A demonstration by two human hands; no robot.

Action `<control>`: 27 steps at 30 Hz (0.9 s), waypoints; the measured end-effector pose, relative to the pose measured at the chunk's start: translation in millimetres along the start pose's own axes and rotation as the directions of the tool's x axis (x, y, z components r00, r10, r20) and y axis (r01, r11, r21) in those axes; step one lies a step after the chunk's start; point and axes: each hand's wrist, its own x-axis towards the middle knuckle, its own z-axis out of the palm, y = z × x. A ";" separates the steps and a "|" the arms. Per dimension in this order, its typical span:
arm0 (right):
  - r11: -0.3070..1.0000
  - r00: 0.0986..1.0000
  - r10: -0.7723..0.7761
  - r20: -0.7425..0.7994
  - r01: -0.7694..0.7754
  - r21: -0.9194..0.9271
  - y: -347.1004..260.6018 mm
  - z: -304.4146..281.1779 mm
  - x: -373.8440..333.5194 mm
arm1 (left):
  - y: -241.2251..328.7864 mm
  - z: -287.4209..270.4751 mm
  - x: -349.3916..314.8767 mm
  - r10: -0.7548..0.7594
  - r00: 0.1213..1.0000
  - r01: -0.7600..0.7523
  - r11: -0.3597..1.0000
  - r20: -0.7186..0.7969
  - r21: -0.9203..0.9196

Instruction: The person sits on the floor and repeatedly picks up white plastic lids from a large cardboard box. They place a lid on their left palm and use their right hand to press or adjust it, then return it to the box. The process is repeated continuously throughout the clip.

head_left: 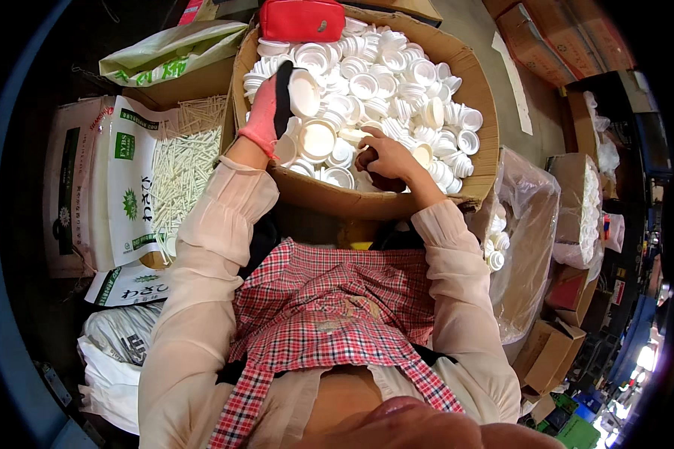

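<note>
A large cardboard box full of white round plastic lids stands in front of me. My left hand, in a pink and black glove, is over the box's left side, its fingers closed against a white lid. Bare and curled, my right hand reaches down among the lids near the front wall. Its index finger lies by a cream-white lid; its other fingers bend underneath, where anything they hold is hidden.
A red pouch lies at the box's far left corner. To the left, an open carton holds many thin white plastic sticks beside printed white packaging. On the right stand a plastic-lined carton and another box of white parts.
</note>
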 end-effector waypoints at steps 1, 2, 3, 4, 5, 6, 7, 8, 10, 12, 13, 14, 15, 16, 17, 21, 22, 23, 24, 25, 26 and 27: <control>1.000 1.000 0.003 0.016 -0.003 -0.007 1.5 4.8 8.6 | -5.4 -6.2 7.2 -0.133 0.991 0.133 0.991 0.010 0.023; 1.000 0.999 0.007 0.032 -0.006 -0.015 3.5 9.0 14.5 | -10.3 -12.4 14.8 -0.263 0.965 0.262 0.964 0.020 0.049; 0.999 0.997 0.042 0.060 -0.040 -0.034 -1.6 6.5 17.9 | -10.1 -13.3 15.7 -0.115 0.991 0.128 0.961 -0.068 0.243; 0.996 0.993 0.078 0.087 -0.074 -0.054 -5.5 2.4 19.5 | -10.1 -14.0 15.7 0.050 0.991 0.009 0.899 -0.122 0.438; 0.991 0.987 0.115 0.113 -0.107 -0.076 -8.8 -2.5 19.5 | -10.7 -14.4 12.6 0.086 0.991 -0.048 0.945 -0.105 0.324; 0.996 0.994 0.088 0.066 -0.090 0.016 -18.2 -13.2 12.9 | -6.4 -14.9 11.0 0.047 0.998 -0.036 0.968 -0.038 0.250; 0.999 0.998 0.008 -0.068 -0.005 0.043 -37.6 -26.5 3.7 | -11.4 -12.3 7.4 0.024 0.999 -0.021 0.994 -0.034 0.105; 0.995 0.977 -0.071 -0.201 0.084 0.055 -54.9 -39.2 -7.3 | -16.4 -5.5 3.2 0.006 1.000 -0.007 0.999 -0.029 -0.046; 0.962 0.896 -0.178 -0.406 0.246 0.120 -79.4 -51.9 -22.5 | -5.1 14.6 -9.4 -0.213 0.967 0.247 0.924 0.142 -0.293; 0.929 0.795 -0.304 -0.524 0.370 0.023 -95.8 -48.6 -25.8 | -7.5 32.3 -24.7 -0.213 0.926 0.345 0.814 0.311 -0.468; 0.913 0.789 -0.345 -0.509 0.408 0.013 -107.0 -48.6 -30.1 | 1.0 37.5 -27.2 -0.230 0.867 0.477 0.641 0.443 -0.601; 0.902 0.786 -0.393 -0.477 0.430 -0.035 -112.1 -47.7 -31.5 | 8.9 41.5 -27.6 -0.211 0.794 0.599 0.428 0.570 -0.676; 0.890 0.781 -0.385 -0.492 0.455 0.027 -116.0 -49.7 -33.7 | 10.6 40.5 -27.6 -0.069 0.852 0.450 0.602 0.518 -0.660; 0.873 0.776 -0.375 -0.508 0.479 0.088 -118.6 -52.5 -36.0 | 12.8 39.8 -26.7 -0.103 0.884 0.427 0.576 0.456 -0.697; 0.855 0.733 -0.288 -0.616 0.486 0.179 -118.4 -54.2 -37.1 | 15.2 39.4 -25.2 -0.104 0.902 0.390 0.615 0.419 -0.685; 0.837 0.675 -0.222 -0.704 0.502 0.217 -123.8 -55.9 -40.4 | 8.9 47.9 -35.6 0.140 0.905 0.025 0.925 0.402 -0.379; 0.839 0.668 -0.263 -0.696 0.514 0.176 -124.9 -52.6 -40.2 | 8.0 50.8 -40.2 0.209 0.893 -0.097 0.954 0.399 -0.283; 0.869 0.694 -0.305 -0.652 0.482 0.106 -122.5 -44.8 -41.2 | 7.8 52.6 -43.7 0.245 0.890 -0.175 0.962 0.385 -0.207; 0.870 0.654 -0.371 -0.659 0.493 0.000 -123.1 -45.5 -43.5 | 8.2 52.5 -45.3 0.265 0.889 -0.226 0.963 0.373 -0.144; 0.871 0.632 -0.426 -0.647 0.481 -0.103 -119.2 -45.6 -45.6 | 8.7 51.7 -45.5 0.250 0.895 -0.224 0.968 0.370 -0.111; 0.862 0.613 -0.479 -0.629 0.464 -0.205 -112.4 -46.2 -47.6 | 4.6 50.7 -44.2 0.189 0.899 -0.114 0.972 0.395 -0.205; 0.862 0.627 -0.501 -0.597 0.420 -0.282 -100.6 -48.9 -49.8 | 7.6 52.0 -43.1 0.129 0.898 0.000 0.956 0.420 -0.292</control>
